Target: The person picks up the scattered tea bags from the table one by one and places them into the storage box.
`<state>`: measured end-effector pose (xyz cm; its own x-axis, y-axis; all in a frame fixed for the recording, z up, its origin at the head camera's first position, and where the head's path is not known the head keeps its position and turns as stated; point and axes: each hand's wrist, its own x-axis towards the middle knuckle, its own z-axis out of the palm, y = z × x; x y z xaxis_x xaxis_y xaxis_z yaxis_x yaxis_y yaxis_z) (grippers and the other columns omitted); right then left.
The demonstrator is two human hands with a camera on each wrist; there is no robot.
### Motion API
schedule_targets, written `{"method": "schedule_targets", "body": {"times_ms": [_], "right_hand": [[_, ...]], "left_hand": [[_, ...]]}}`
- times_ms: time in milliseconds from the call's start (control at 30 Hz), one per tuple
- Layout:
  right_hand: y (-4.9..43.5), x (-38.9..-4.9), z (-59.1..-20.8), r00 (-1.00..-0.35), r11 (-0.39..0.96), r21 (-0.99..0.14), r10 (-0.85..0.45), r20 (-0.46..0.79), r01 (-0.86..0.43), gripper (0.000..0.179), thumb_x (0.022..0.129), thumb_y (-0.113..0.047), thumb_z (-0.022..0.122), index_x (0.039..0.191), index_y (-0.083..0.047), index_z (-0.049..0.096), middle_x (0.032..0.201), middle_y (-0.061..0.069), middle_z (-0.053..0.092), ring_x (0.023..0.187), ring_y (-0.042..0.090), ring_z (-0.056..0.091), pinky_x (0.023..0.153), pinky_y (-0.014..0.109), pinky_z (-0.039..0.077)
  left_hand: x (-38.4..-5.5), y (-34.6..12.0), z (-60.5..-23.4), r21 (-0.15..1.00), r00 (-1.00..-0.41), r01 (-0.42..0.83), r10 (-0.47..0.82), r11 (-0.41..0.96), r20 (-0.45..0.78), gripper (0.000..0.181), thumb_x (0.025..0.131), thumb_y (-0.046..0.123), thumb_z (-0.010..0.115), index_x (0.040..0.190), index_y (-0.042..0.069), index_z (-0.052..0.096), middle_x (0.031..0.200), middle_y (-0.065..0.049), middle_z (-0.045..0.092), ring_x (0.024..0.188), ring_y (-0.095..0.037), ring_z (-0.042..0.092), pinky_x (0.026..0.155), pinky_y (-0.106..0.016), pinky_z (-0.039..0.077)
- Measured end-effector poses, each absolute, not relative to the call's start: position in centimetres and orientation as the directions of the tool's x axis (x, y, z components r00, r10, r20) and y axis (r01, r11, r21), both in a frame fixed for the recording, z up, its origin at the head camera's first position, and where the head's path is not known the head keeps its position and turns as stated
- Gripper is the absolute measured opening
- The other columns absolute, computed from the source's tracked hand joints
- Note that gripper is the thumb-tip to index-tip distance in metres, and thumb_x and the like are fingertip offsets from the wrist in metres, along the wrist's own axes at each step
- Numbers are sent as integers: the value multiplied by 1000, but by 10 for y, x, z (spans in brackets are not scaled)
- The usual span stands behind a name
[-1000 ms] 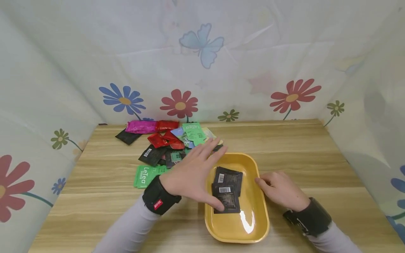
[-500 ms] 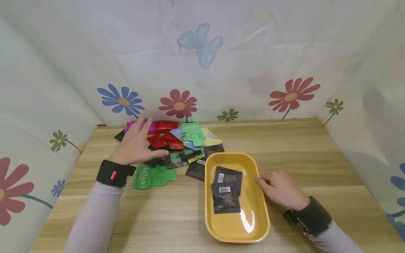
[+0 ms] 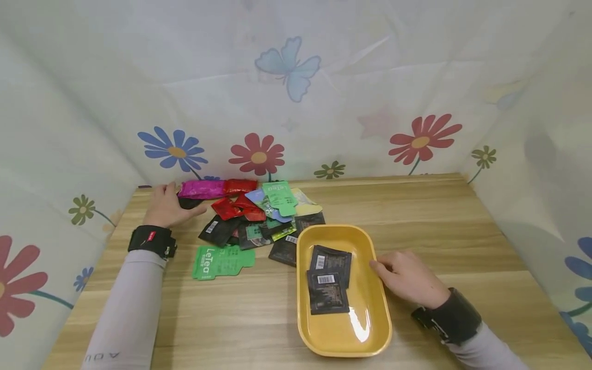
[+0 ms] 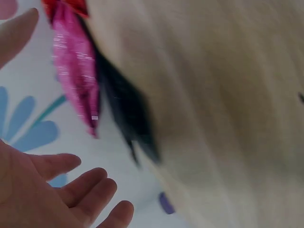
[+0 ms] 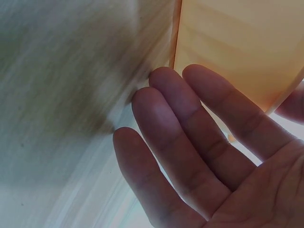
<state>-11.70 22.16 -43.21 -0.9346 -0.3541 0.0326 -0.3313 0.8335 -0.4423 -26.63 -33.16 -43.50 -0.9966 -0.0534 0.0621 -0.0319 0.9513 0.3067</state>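
Note:
At the far left of the table my left hand (image 3: 168,206) reaches beside a black sachet (image 3: 188,201), fingers spread and apart from it in the left wrist view. A shiny pink packet (image 4: 76,66) lies against that sachet. My right hand (image 3: 413,277) holds the yellow tray (image 3: 383,321) at its right side, thumb at the rim and fingers (image 5: 159,114) against the outer wall. Inside the tray lie two black sachets with barcodes, an upper one (image 3: 339,257) partly covered by a lower one (image 3: 329,298).
Red packets (image 3: 240,186), green LeTea packets (image 3: 226,261), a yellow packet (image 3: 306,203) and several black sachets (image 3: 217,230) form a loose pile left of and behind the tray. A flower-printed sheet (image 3: 351,92) encloses the table's back and sides.
My left hand has gone from over the tray, across the pile, to the black sachet at the far left. My right hand has stayed at the tray's rim.

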Motion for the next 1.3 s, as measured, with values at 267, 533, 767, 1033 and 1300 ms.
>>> {"method": "schedule_targets", "body": {"times_ms": [267,533,767,1033,1300], "right_hand": [[223,-117,-433,-930,822,-451,-364,53,-348,35,101,-35,51,68,-26,60,58,-14,45,54,4,41,54,25,37],[222,-117,-432,-927,815,-458,-369,60,-354,36,101,-34,51,67,-26,58,57,-14,44,52,4,40,53,25,36],[222,-117,-434,-933,826,-452,-357,40,-335,36,101,-35,51,66,-26,57,57,-14,42,52,5,39,52,25,35],[223,-116,-438,-932,821,-459,-358,50,-339,40,101,-36,50,63,-27,54,55,-14,42,51,4,39,52,25,35],[222,-116,-435,-933,822,-456,-356,56,-341,39,101,-35,51,63,-27,53,55,-14,41,51,4,39,52,25,36]], "left_hand": [[-280,-343,-457,311,-990,-139,-140,940,-19,118,74,68,68,151,-12,26,146,-38,25,131,-55,28,108,-64,28],[-284,-339,-457,264,-983,-183,-180,947,-36,104,79,56,69,144,-17,33,139,-41,31,125,-54,34,105,-62,34],[-274,-339,-455,272,-986,-161,-163,949,-17,95,78,51,69,135,-20,42,128,-39,37,116,-49,39,97,-61,40],[-241,-344,-433,310,-987,-121,-147,943,64,88,77,42,70,135,-19,44,127,-39,41,111,-48,41,92,-61,42],[-210,-304,-395,313,-943,170,62,934,327,80,73,35,78,133,-12,52,123,-30,50,110,-43,45,91,-57,40]]}}
